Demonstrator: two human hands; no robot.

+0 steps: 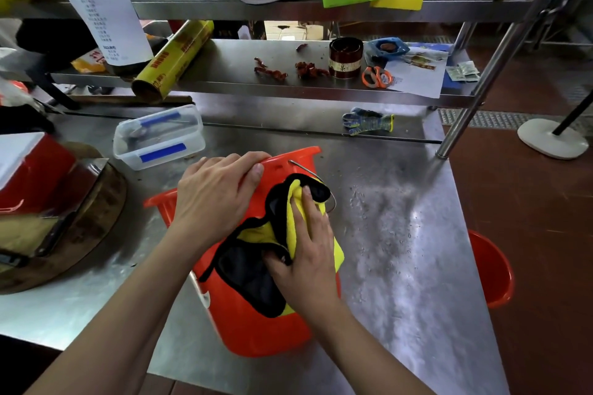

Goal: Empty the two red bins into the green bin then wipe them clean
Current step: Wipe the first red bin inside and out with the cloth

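Note:
A red bin point(256, 324) lies on its side on the steel table point(401, 266), its rim toward the shelves and its base toward me. My left hand point(215, 199) grips the rim, fingers curled over its edge. My right hand point(308, 253) presses a yellow cloth with black trim point(256, 269) flat against the bin's outer wall. A second red bin point(491, 269) stands on the floor past the table's right edge, only partly visible. No green bin is in view.
A clear plastic box with blue clips point(160, 138) sits behind the bin. A round wooden block with a cleaver point(64, 212) lies at the left. A work glove point(367, 120) rests at the back. Shelves above hold a foil roll point(173, 58), a tea tin point(346, 58) and scissors point(377, 76).

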